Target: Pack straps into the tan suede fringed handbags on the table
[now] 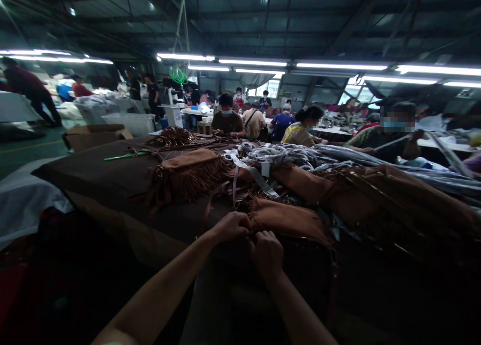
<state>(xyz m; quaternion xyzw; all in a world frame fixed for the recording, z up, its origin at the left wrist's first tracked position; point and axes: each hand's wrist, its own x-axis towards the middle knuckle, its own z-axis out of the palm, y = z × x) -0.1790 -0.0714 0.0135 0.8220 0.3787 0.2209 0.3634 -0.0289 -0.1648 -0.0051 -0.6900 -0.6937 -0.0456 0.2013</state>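
A brown fringed bag (289,219) lies on the dark-covered table in front of me. At its near left corner my left hand (232,226) is closed, thumb and fingers pinched together. Close beside it, my right hand (267,252) has its fingers curled in against the bag's lower edge. What sits between the fingertips is small and dark; I cannot make it out. A thin brown strap (210,210) curves over the table just left of my left hand.
Another fringed bag (188,167) lies further left, near green scissors (126,155). Grey-white strips (289,154) are heaped behind, with more brown bags (376,195) piled right. A cardboard box (95,136) stands beyond the table. Across it, a person (391,134) handles a pale strip.
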